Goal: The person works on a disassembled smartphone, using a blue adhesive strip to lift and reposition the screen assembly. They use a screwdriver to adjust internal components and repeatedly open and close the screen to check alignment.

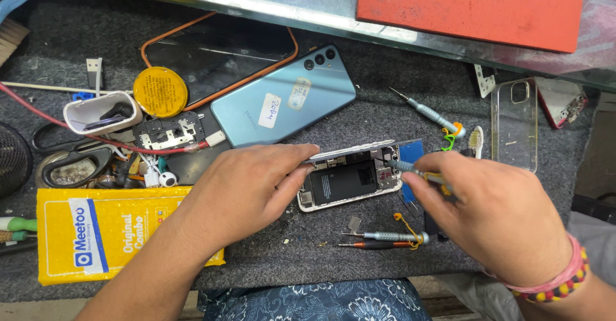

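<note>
An opened phone (350,181) lies in the middle of the grey mat, its dark battery and inner board showing. My left hand (244,189) grips the phone's left end and its lifted upper edge. My right hand (494,215) holds a small screwdriver (403,166), whose tip rests on the board at the phone's right end. A beaded band circles my right wrist. A blue phone back cover (282,100) lies face down just behind the opened phone.
Two screwdrivers (385,237) lie in front of the phone, another screwdriver (427,112) behind it. A clear case (514,125) is at right, a yellow packet (96,231) at left. A round yellow tin (160,91), scissors (64,160), a white cup (102,111) and an orange-rimmed case (218,55) crowd the left rear.
</note>
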